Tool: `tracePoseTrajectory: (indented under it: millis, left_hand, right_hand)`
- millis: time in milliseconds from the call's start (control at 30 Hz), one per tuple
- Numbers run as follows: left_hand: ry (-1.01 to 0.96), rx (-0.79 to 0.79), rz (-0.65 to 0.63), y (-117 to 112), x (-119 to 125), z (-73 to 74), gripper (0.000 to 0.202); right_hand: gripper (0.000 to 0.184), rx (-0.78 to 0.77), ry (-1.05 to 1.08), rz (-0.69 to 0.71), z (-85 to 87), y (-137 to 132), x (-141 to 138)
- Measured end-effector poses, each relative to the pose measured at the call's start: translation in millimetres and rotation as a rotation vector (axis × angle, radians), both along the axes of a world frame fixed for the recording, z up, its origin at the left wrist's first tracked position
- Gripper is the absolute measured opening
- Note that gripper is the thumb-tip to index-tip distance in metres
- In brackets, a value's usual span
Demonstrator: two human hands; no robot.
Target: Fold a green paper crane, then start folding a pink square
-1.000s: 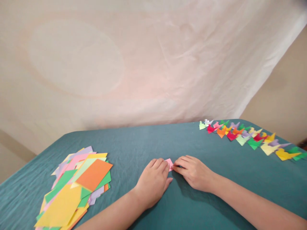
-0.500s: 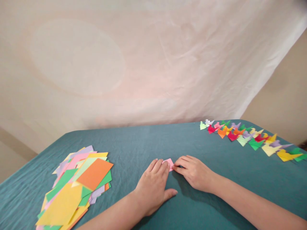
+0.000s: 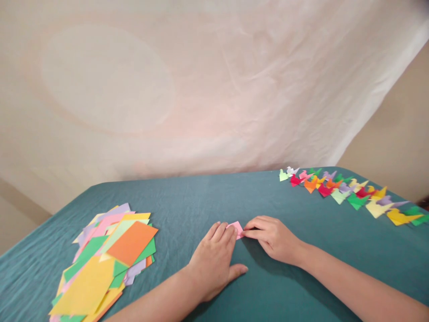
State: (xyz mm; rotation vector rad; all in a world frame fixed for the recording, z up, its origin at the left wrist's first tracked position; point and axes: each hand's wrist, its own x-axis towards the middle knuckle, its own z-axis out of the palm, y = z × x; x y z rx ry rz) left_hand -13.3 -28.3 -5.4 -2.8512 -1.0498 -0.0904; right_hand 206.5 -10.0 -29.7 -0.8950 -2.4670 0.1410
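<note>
A small folded piece of pink paper (image 3: 238,229) lies on the tabletop, partly hidden under fingers. My left hand (image 3: 216,255) rests flat over its left side, fingers stretched forward and thumb out to the right. At the paper's right corner, my right hand (image 3: 270,237) has thumb and index finger pinched together on the edge. How the paper is folded under the left fingers cannot be seen.
A loose heap of coloured paper sheets (image 3: 100,259) lies to the left on the green cloth-covered table (image 3: 187,197). Several folded paper birds (image 3: 357,201) stand in rows along the right. A pale cloth (image 3: 208,89) hangs behind the table.
My right hand has shifted very slightly, its thumb and index finger now closer together at the pink paper's right corner. The left hand stays in place.
</note>
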Motion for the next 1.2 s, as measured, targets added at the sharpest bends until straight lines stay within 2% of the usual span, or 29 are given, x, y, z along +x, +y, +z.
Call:
tracePoseTrajectory:
  millis: [300,767,933,1200]
  left_hand:
    - [0.009,-0.013,0.006,0.0,0.7,0.7,0.068]
    - [0.009,-0.005,0.024,-0.6,3.5,2.1,0.070]
    - [-0.009,0.010,-0.005,0.6,2.9,-0.1,0.071]
    - [-0.003,-0.001,-0.043,-2.8,0.4,4.6,0.068]
  right_hand:
    - [0.024,0.156,-0.125,0.026,-2.7,-0.9,-0.8]
    - [0.023,0.172,-0.172,0.015,-1.2,0.2,-1.1]
    - [0.023,0.169,-0.212,0.010,2.6,0.2,-1.8]
    - [0.023,0.145,-0.222,0.018,2.4,1.3,-1.0]
